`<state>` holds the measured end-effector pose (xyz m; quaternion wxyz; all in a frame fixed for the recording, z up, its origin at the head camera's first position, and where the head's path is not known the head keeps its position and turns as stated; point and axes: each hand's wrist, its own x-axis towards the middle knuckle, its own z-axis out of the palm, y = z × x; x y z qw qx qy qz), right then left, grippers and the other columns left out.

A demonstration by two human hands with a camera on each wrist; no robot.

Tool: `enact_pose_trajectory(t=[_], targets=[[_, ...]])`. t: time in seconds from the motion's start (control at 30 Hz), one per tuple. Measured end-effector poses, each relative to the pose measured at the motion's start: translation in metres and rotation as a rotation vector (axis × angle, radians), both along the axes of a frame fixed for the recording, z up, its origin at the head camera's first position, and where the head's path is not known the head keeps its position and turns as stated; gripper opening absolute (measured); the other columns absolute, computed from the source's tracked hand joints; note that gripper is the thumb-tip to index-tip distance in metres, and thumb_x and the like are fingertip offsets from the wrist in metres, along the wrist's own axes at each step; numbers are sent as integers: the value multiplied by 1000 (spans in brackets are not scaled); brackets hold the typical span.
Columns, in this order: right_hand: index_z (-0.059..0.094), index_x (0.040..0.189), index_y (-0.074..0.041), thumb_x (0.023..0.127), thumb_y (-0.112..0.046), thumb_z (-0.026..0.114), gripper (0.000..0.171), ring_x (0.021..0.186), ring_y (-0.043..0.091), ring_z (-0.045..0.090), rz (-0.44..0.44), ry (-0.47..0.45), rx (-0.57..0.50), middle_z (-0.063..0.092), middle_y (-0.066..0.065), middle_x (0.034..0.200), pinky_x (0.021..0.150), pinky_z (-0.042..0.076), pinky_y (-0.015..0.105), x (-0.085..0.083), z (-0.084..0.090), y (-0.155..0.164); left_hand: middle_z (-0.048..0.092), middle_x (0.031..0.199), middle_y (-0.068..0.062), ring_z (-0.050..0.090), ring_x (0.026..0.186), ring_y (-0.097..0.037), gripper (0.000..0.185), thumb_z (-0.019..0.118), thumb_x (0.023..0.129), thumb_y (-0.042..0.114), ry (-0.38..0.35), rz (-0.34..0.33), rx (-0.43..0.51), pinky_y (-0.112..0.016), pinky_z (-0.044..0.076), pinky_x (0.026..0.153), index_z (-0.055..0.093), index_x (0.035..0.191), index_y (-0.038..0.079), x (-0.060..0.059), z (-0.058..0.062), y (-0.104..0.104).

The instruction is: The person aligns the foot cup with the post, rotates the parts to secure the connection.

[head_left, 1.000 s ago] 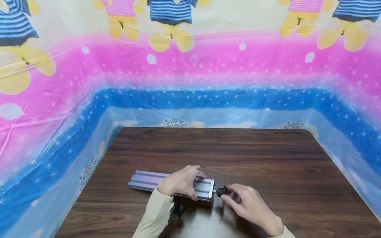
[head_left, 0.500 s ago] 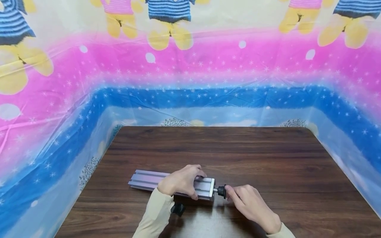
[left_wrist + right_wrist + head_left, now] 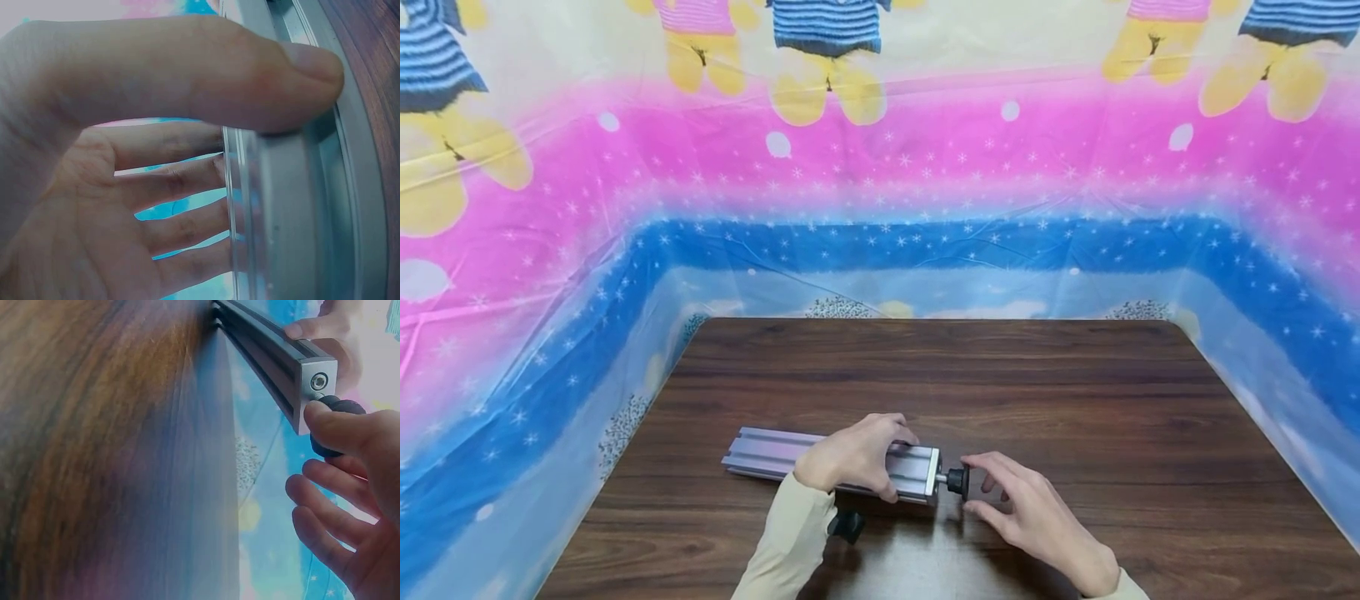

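A silver aluminium profile (image 3: 775, 450) with grooves along its length lies on the table, a pale metal plate (image 3: 319, 372) closing its right end. My left hand (image 3: 853, 458) grips it across the top near that end, thumb on the near side; in the left wrist view the thumb (image 3: 281, 81) presses on the metal. From the end plate a short rod carries a black flanged knob (image 3: 957, 481). My right hand (image 3: 1033, 512) holds this knob's rim between thumb and forefinger, the other fingers loosely bent. The right wrist view shows the thumb over the knob, hiding part of it.
The dark wooden table (image 3: 925, 375) has rounded far corners. Patterned cloth (image 3: 865, 250) surrounds it at the back and sides. A small black object (image 3: 847, 527) is beside the left cuff, partly hidden.
My right thumb and fingers first pinch the knob with the thumb rolled over it, then spread back around its rim. The left hand and profile stay in place.
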<state>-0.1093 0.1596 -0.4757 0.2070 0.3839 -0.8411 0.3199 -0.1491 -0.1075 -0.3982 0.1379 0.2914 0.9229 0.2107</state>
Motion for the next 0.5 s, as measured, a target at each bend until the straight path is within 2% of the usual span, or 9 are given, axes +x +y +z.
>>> enact_pose_trajectory(t=[0.2, 0.33, 0.43, 0.5], targets=[[67, 126, -12, 85, -23, 82, 45, 75, 0, 60, -27, -79, 29, 70, -8, 105, 60, 49, 18, 0, 0, 0, 58, 140, -14, 50, 134, -38, 68, 93, 62, 11, 4, -4, 5, -48, 46, 108, 70, 126, 7, 1, 1, -1], [71, 117, -10, 89, -27, 79, 34, 72, -6, 59, -44, -107, 53, 73, -7, 96, 60, 50, 17, 0, 0, -1, 58, 140, -14, 51, 133, -38, 69, 93, 61, 11, 4, 4, 1, -48, 47, 107, 70, 126, 7, 2, 2, -2], [73, 103, -17, 92, -27, 75, 15, 67, -9, 54, -39, -129, 46, 69, -13, 84, 58, 48, 15, -1, 1, -3, 57, 141, -14, 49, 134, -39, 70, 93, 61, 11, -4, 10, 1, -49, 46, 107, 69, 127, 7, 3, 2, -2], [71, 93, -25, 94, -26, 72, 2, 62, -11, 49, -38, -131, 44, 60, -20, 75, 55, 43, 11, -1, 2, -4, 57, 142, -14, 49, 134, -38, 70, 93, 62, 12, -4, 7, -2, -48, 47, 107, 69, 127, 8, 2, 2, -2]])
